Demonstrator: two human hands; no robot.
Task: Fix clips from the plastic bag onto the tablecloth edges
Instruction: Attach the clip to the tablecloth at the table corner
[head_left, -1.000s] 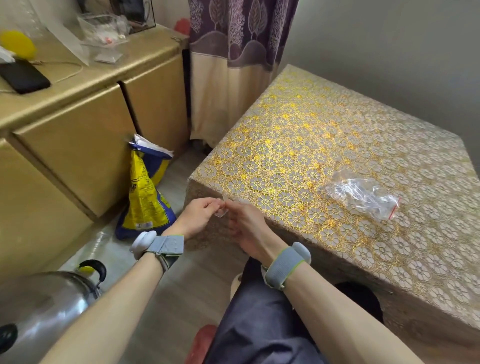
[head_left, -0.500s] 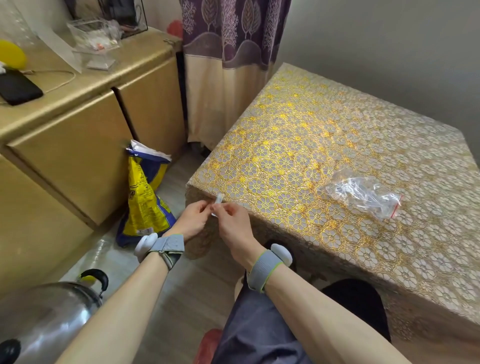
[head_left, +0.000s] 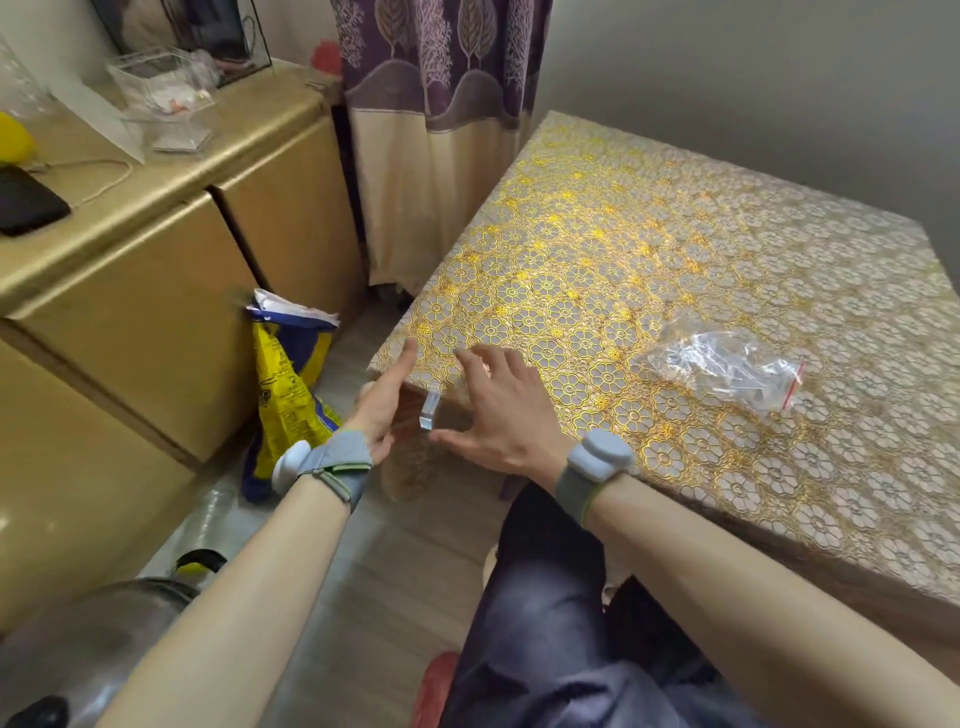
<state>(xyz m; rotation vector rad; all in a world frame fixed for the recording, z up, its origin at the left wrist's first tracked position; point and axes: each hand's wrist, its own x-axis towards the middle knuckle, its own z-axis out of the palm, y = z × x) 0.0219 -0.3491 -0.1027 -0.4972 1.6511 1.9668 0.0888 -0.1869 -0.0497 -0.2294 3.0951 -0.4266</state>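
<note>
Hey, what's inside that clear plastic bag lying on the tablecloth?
The plastic bag lies on the tablecloth, crumpled and glossy. Pale, clear pieces show through it, probably more clips like the clip at the table edge. Folds and glare hide their number and shape.

Clear clip (head_left: 430, 410) sits on the near-left edge of the gold floral tablecloth (head_left: 649, 249), btwn both hands. L hand (head_left: 382, 402) open, finger laid on the surface corner. R hand (head_left: 501, 410) open, fingers spread, thumb just under the clip. Plastic bag (head_left: 727, 364) lies on the cloth, well to the right.
</note>
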